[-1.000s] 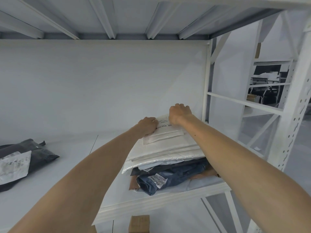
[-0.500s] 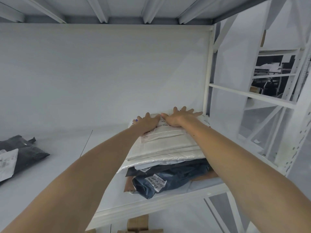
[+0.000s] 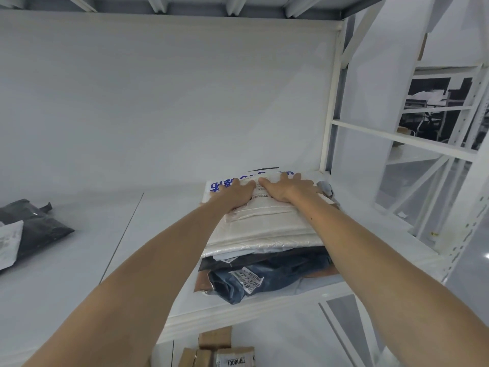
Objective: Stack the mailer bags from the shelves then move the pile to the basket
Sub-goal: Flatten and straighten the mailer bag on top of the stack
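A pile of mailer bags (image 3: 264, 234) lies at the right end of the white shelf (image 3: 164, 234). White bags are on top, and a dark blue bag (image 3: 277, 276) with a label and a brown one lie underneath. My left hand (image 3: 234, 193) and my right hand (image 3: 287, 188) both rest flat on the top white bag, fingers stretched toward its far edge. A white bag with blue print (image 3: 225, 184) sticks out behind the hands.
A black mailer bag (image 3: 34, 229) with a white one on it lies at the shelf's left. The white rack upright (image 3: 329, 102) stands just right of the pile. Cardboard boxes (image 3: 225, 350) sit on the level below.
Both hands went from curled on the top bag to flat with fingers spread, and slid toward the pile's far edge. The view has tilted down and closer.
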